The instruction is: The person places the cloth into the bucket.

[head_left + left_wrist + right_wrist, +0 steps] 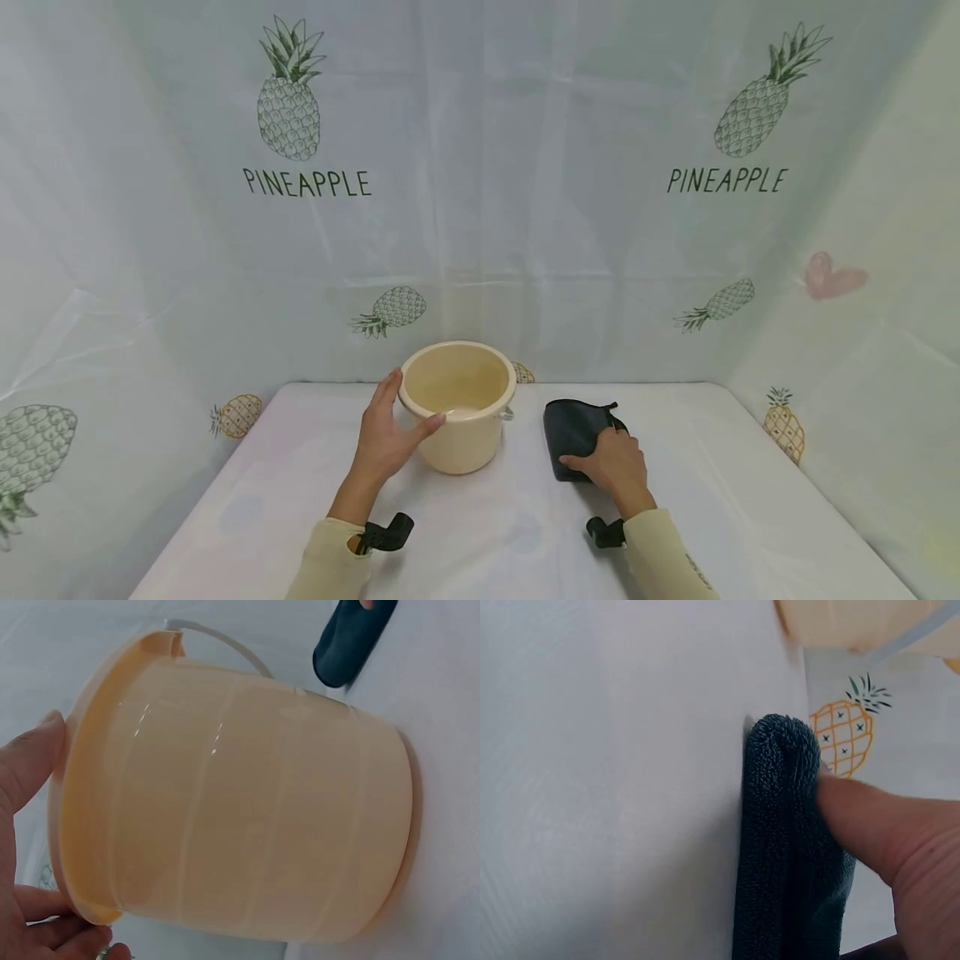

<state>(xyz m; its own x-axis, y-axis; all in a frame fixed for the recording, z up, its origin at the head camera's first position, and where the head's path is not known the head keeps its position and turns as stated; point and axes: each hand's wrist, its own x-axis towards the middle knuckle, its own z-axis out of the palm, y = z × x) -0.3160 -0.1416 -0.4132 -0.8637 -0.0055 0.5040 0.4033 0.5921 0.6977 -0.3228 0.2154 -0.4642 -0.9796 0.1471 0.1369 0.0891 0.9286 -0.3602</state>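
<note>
A cream plastic bucket (461, 442) stands upright on the table, its inside visible from above in the head view. My left hand (385, 433) grips the bucket's rim from the left, thumb at the near edge and fingers farther back. In the left wrist view the thumb (37, 754) touches the rim, with fingertips (86, 941) curled at its other side. To the right lies a folded dark blue-green towel (573, 437), fuzzy in the right wrist view. My right hand (618, 462) holds it by its right part, thumb (862, 817) on its upper surface; the other fingers are mostly hidden.
A white table (495, 550) lies under both things. Pineapple-printed curtain (480, 208) hangs behind it and along both sides. The bucket's handle (225, 645) hangs at its right side, toward the towel. Both wrists wear black camera mounts (388, 532).
</note>
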